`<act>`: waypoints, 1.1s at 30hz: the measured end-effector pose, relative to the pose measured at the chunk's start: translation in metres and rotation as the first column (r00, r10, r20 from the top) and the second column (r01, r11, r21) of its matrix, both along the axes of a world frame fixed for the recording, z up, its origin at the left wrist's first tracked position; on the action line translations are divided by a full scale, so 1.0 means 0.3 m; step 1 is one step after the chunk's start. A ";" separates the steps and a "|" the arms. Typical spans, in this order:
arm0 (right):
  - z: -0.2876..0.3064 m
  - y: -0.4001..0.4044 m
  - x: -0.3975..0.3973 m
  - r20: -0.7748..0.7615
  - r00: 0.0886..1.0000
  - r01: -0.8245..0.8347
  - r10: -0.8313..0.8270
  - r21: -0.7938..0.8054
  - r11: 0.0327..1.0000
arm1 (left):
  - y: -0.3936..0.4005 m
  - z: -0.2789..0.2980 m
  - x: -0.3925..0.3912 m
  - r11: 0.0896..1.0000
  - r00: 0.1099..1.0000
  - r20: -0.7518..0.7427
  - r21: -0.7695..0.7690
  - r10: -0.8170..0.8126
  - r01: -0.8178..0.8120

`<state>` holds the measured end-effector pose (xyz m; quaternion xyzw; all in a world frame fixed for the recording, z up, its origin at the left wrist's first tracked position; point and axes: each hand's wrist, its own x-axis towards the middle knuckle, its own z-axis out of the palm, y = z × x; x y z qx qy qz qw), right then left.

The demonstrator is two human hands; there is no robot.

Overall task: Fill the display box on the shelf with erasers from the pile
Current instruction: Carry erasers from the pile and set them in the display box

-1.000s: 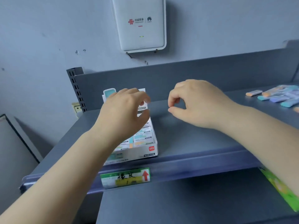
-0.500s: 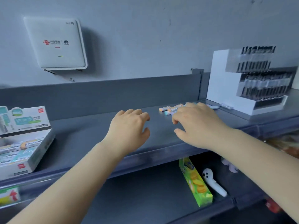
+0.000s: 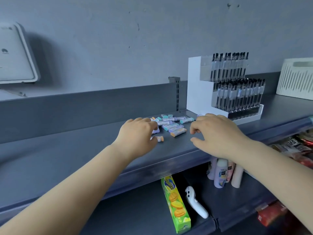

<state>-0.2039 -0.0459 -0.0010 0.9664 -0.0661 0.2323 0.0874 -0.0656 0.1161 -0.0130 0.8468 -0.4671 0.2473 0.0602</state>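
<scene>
The pile of small erasers (image 3: 171, 123), in paper sleeves with teal, purple and orange ends, lies on the grey upper shelf (image 3: 71, 150) near its back wall. My left hand (image 3: 137, 137) reaches over the pile's left edge. Its fingertips are on a purple eraser (image 3: 156, 131), and its thumb is beside an orange-ended eraser (image 3: 160, 139). My right hand (image 3: 218, 134) hovers just right of the pile with loosely curled fingers and holds nothing. The display box is out of view to the left.
A white pen display stand (image 3: 225, 92) stands just behind my right hand, with a white slatted basket (image 3: 296, 78) further right. A white wall device (image 3: 15, 55) hangs at the left. On the lower shelf lie a green biscuit box (image 3: 176, 204), a white controller (image 3: 194, 202) and some tubes (image 3: 221, 173).
The view has swung right, away from the display box, which has left the frame. Both hands have travelled along the shelf to the eraser pile.
</scene>
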 end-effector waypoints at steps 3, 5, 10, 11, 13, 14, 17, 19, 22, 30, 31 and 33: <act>-0.012 -0.083 0.021 -0.006 1.000 0.010 -0.009 0.036 0.999 | -0.087 0.018 0.040 1.000 0.999 -0.030 0.008 -0.012 0.012; -0.020 -0.135 0.049 -0.022 0.999 0.027 -0.025 0.067 0.997 | -0.147 0.027 0.079 1.000 0.999 -0.052 0.021 -0.014 0.015; -0.004 -0.250 0.148 -0.073 0.995 0.074 -0.065 0.138 0.988 | -0.276 0.055 0.188 0.997 0.993 -0.119 0.074 -0.007 0.015; 0.002 -0.278 0.173 -0.077 0.995 0.080 -0.069 0.152 0.985 | -0.304 0.058 0.212 0.997 0.993 -0.122 0.073 -0.008 0.017; 0.013 -0.325 0.227 -0.095 0.993 0.086 -0.069 0.180 0.980 | -0.356 0.063 0.257 0.996 0.992 -0.130 0.083 -0.004 0.015; 0.015 -0.346 0.257 -0.112 0.991 0.087 -0.067 0.187 0.979 | -0.381 0.062 0.276 0.995 0.990 -0.140 0.098 -0.003 0.016; 0.012 -0.398 0.342 -0.154 0.987 0.082 -0.053 0.194 0.978 | -0.448 0.055 0.324 0.988 0.987 -0.160 0.145 -0.023 0.046; -0.005 -0.419 0.394 -0.193 0.980 0.083 -0.043 0.202 0.976 | -0.481 0.042 0.345 0.984 0.981 -0.191 0.165 -0.033 0.065; -0.030 -0.441 0.457 -0.263 0.964 0.096 -0.039 0.206 0.974 | -0.515 0.022 0.362 0.979 0.973 -0.226 0.187 -0.042 0.086; -0.043 -0.451 0.504 -0.375 0.927 0.102 -0.025 0.189 0.977 | -0.544 0.002 0.380 0.981 0.913 -0.409 0.182 0.008 0.073; -0.043 -0.454 0.505 -0.384 0.923 0.105 -0.021 0.199 0.974 | -0.546 0.004 0.376 0.982 0.904 -0.427 0.173 0.009 0.072; -0.042 -0.463 0.503 -0.408 0.913 0.108 0.006 0.258 0.960 | -0.549 0.012 0.363 0.987 0.892 -0.451 0.150 0.014 0.061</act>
